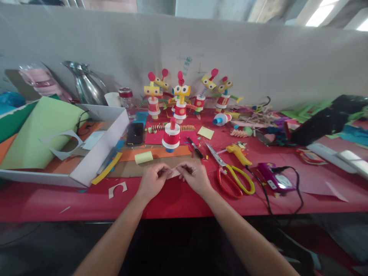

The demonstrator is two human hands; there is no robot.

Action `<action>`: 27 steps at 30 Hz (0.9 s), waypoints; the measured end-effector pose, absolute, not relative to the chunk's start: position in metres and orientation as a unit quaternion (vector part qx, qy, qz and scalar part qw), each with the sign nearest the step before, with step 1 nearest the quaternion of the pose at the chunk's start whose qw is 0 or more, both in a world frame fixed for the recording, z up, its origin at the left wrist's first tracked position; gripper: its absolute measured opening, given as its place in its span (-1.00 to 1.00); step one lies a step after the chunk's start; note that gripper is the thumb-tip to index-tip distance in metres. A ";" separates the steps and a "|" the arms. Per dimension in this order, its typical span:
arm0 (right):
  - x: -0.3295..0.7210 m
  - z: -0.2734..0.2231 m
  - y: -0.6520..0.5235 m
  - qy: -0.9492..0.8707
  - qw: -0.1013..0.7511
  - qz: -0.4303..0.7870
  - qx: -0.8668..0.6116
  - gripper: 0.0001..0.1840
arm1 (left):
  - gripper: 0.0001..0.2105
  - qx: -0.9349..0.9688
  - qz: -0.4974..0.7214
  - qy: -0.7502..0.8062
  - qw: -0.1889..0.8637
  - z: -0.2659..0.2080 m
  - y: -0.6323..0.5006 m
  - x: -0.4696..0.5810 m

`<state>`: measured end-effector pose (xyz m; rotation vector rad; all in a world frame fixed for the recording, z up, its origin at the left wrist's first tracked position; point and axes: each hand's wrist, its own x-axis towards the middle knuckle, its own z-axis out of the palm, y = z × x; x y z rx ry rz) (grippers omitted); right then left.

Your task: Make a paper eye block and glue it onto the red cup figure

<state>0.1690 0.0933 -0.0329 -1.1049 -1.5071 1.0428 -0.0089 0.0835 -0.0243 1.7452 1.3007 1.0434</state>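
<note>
Between my two hands is a small pale strip of paper [174, 174], pinched at one end by my left hand [155, 179] and at the other by my right hand [196, 177]. Both hands are closed, low over the red table. Just beyond them stands a red and white paper-cup figure [171, 137] with folded paper arms and no head on it. A rolled yellow paper tube [143, 157] lies beyond my left hand. Past my right hand lie a black pen [195, 148] and large scissors [227, 168] with red and yellow handles.
Several paper-cup figures [181, 109] stand along the back wall. On the left is a white box [100, 153] of coloured paper, near a phone [135, 134]. To the right lie a yellow glue gun [239, 154] and a purple corded device [276, 178].
</note>
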 end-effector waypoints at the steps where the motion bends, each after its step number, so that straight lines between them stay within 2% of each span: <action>1: 0.170 -0.032 0.091 -0.602 0.500 0.417 -0.463 -0.82 | -0.88 0.656 0.419 0.514 0.360 -0.023 0.081 -0.008; 4: 0.172 -0.029 0.080 -0.534 0.559 0.399 -0.494 -0.67 | -0.87 0.549 0.487 0.551 0.396 -0.020 0.069 0.000; 6: 0.169 -0.028 0.069 -0.503 0.554 0.442 -0.494 -0.58 | -0.86 0.465 0.533 0.550 0.444 -0.019 0.061 0.007; 9: 0.156 -0.026 0.053 -0.521 0.512 0.507 -0.458 -0.65 | -0.85 0.390 0.561 0.521 0.511 -0.018 0.052 0.016; 12: 0.148 -0.023 0.044 -0.555 0.499 0.496 -0.445 -0.74 | -0.85 0.392 0.550 0.513 0.530 -0.015 0.046 0.018; 14: 0.149 -0.020 0.043 -0.579 0.470 0.483 -0.459 -0.75 | -0.86 0.430 0.520 0.513 0.530 -0.010 0.043 0.014; 19: 0.163 -0.012 0.037 -0.703 0.334 0.402 -0.482 -0.77 | -0.88 0.564 0.398 0.518 0.505 0.003 0.037 0.001; 23: 0.166 -0.009 0.029 -0.715 0.333 0.368 -0.492 -0.84 | -0.90 0.565 0.420 0.540 0.461 0.001 0.032 0.000; 27: 0.158 -0.009 0.023 -0.730 0.352 0.330 -0.485 -0.81 | -0.91 0.477 0.481 0.547 0.492 -0.008 0.027 0.008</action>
